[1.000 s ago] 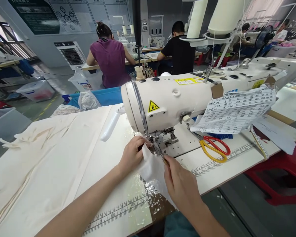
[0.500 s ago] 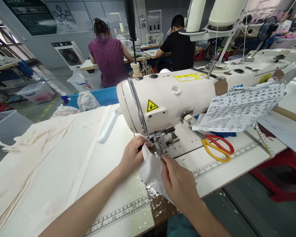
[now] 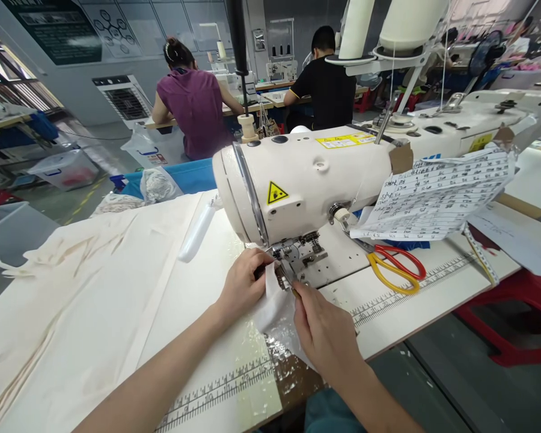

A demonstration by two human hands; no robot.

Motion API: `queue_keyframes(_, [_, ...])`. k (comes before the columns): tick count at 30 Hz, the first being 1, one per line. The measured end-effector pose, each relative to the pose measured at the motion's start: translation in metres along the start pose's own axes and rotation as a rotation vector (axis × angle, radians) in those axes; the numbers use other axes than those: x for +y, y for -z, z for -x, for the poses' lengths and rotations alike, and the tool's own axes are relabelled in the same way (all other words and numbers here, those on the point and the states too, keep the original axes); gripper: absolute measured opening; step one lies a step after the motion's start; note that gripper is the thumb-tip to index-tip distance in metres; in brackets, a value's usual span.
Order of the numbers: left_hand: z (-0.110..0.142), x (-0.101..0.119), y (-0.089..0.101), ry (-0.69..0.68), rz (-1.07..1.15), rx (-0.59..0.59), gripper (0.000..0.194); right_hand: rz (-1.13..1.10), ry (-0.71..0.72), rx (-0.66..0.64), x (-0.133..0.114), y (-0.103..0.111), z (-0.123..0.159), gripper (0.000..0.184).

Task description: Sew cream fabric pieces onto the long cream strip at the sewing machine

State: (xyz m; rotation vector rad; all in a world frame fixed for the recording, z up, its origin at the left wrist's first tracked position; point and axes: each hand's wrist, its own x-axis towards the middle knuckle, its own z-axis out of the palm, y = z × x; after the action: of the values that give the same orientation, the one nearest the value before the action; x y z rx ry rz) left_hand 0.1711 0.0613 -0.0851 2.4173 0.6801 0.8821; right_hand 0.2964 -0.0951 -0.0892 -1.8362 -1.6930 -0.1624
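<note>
A small piece of white fabric (image 3: 275, 310) lies under the presser foot (image 3: 293, 264) of a cream sewing machine (image 3: 315, 174). My left hand (image 3: 243, 282) pinches the fabric's upper left edge right beside the foot. My right hand (image 3: 324, 337) is closed in a pinch on a thin metal tool whose tip sits at the fabric just in front of the needle area. Both hands touch the fabric and lie close together on the white table (image 3: 175, 313).
Red and yellow scissors (image 3: 394, 264) lie right of the needle plate, under a handwritten paper sheet (image 3: 437, 195). Cream cloth (image 3: 72, 258) spreads over the table's left. Thread cones (image 3: 410, 24) stand above. Two people sit at machines behind. A red stool (image 3: 514, 325) stands at right.
My right hand has crept slightly up and left toward the presser foot. The fabric's visible part has shrunk a little. The camera view shifted slightly.
</note>
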Motion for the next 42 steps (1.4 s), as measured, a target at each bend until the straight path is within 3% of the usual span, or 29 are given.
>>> queue_keyframes(16, [-0.0003,-0.0054,-0.0008,0.069,0.009,-0.005,0.017,-0.051,-0.024,-0.007,0.0013,0.0004,0.0033,0.034])
queue_keyframes(30, [-0.0014,-0.0015,-0.0018,-0.062,-0.131,-0.026,0.01,-0.02,-0.012,-0.027,0.0003,-0.0001,0.0018,0.035])
queue_keyframes(38, [-0.0021,-0.0052,0.0014,0.037,-0.041,-0.029,0.018,-0.01,-0.035,-0.032,0.0008,0.0003,0.0008,0.036])
queue_keyframes(42, [-0.0017,-0.0045,0.0011,-0.002,-0.065,-0.025,0.019,0.023,-0.049,-0.049,-0.0007,-0.0004,-0.0014,0.036])
